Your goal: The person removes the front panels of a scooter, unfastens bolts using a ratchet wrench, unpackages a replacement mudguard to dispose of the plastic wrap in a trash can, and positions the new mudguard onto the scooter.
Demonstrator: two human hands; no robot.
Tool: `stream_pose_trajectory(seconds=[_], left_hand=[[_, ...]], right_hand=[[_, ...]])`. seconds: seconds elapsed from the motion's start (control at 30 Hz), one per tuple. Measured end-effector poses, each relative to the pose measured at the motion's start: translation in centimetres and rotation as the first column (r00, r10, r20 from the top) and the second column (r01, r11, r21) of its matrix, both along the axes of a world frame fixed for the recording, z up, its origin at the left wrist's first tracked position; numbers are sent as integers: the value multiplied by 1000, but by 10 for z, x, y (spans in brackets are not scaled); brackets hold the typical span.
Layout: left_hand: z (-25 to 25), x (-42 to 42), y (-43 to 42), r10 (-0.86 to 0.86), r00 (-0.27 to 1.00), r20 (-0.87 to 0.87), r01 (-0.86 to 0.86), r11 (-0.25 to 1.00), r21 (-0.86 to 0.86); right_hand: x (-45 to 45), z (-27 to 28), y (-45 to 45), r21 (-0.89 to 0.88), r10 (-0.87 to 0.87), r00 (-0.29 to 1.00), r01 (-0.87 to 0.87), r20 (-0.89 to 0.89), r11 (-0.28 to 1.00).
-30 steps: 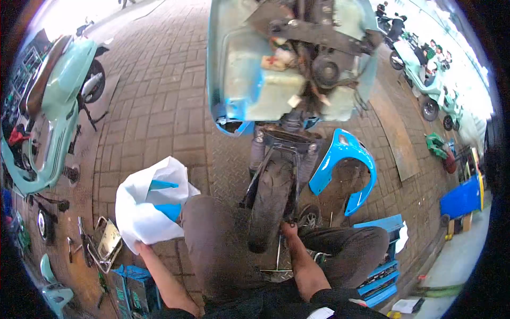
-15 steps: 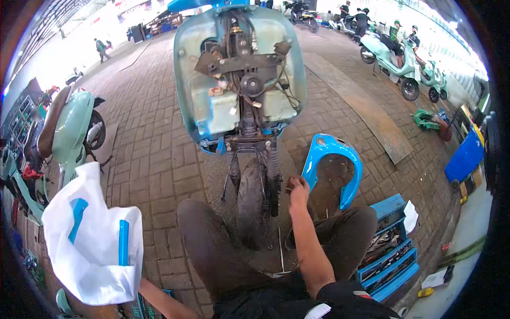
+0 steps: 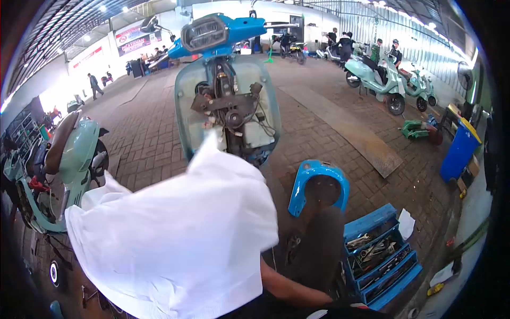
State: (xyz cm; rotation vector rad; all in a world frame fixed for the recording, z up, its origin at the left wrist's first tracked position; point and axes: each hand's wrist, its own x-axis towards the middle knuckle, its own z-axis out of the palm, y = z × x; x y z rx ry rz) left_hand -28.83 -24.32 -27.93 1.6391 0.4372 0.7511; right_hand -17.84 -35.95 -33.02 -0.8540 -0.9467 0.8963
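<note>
A large white sheet [image 3: 175, 234], cloth-like and creased, fills the lower middle of the head view. It hides the scooter's front wheel and my lap. My right forearm [image 3: 292, 287] reaches in from the lower right and passes behind the sheet's edge, so the fingers do not show. No part of my left hand or arm is visible. Beyond the sheet stands a blue scooter [image 3: 226, 40] with its front panel off, baring brackets, wires and a round horn [image 3: 234, 118]. To the right, a blue curved fender-like panel [image 3: 302, 183] rests on the ground.
An open blue toolbox [image 3: 380, 266] with wrenches in its trays stands right of my knee. A pale green scooter [image 3: 79, 154] is parked at left. Further right are a metal plate [image 3: 366, 146] on the paving, a blue bin [image 3: 459, 151] and more scooters. Several people are in the background.
The white sheet has swung from the lower left across the middle, and its blue strips no longer show. My right hand has drawn back from beside the wheel. The view has tilted up.
</note>
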Motion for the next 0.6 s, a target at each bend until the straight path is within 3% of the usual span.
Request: stream_pose_trajectory(seconds=[0.1,0.2,0.27,0.33,0.43,0.47,0.6], left_hand=[[5,24,-10,-55,998,0,55,998,32],[9,30,-9,-39,999,2,39,998,38],[10,31,-8,-12,1000,-4,12,999,36],[11,28,-3,27,1000,7,-27,999,25],[11,17,11,106,994,28,-106,994,8],[11,12,15,137,990,42,-137,991,0],[7,-17,36,269,958,100,-267,963,-30]], right_hand=[[-10,-83,14,4,-100,993,101,-55,995],[-19,-188,55,59,-180,959,197,-219,979],[-18,-86,25,2,-271,901,289,-339,957],[-6,-80,41,-18,-85,815,91,-573,996],[33,-8,27,109,-19,752,120,-659,987],[35,7,26,16,-112,686,178,-719,984],[51,21,15,-55,-187,687,210,-702,976]])
